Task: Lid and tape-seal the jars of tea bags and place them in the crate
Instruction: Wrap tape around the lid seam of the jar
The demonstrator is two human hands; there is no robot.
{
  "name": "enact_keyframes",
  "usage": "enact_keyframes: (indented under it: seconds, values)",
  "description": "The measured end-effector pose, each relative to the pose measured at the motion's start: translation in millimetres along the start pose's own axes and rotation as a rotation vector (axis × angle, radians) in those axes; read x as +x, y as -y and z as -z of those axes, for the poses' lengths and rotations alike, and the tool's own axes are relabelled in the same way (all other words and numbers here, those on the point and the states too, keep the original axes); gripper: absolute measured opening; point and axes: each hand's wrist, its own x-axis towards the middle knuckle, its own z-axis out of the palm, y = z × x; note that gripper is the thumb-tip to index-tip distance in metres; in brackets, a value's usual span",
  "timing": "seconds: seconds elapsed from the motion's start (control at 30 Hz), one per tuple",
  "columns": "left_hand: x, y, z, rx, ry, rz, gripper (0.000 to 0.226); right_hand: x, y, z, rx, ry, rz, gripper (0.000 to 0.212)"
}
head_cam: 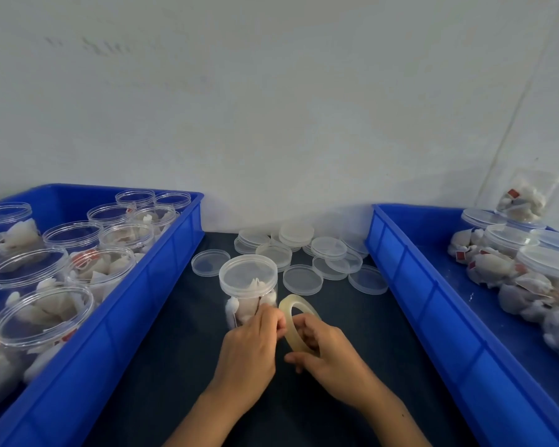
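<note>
Dark table (pixel 181 366): crates (pixel 149 304), lids (pixel 302 279), jar (pixel 248 285).

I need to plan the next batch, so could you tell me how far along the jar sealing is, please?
Done: several lidded jars lie in the right crate.
In hand: one lidded jar stands on the table; the right hand holds the tape roll while the left hand picks at its end.
Left: many open jars wait in the left crate, with loose lids spare.
</note>
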Motion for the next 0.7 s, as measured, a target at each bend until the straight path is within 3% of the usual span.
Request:
enact_keyframes:
  seconds: [0.3,0.47,0.57,0.7]
  values:
    - [0,-9,2,-0.085,-0.01,0.033,0.033,0,1,3,-0.058,-0.081,-0.063,0.032]
    - [1,-10,4,-0.153,-0.095,-0.011,0.022,-2,2,3,-0.128,-0.15,-0.124,0.045]
    - [0,-6,6,-0.258,-0.059,0.022,0.028,-3,3,3,-0.094,-0.155,-0.051,0.049]
    - [0,-4,7,-0.284,-0.094,0.043,0.014,-3,5,1,-0.075,-0.134,0.027,0.057]
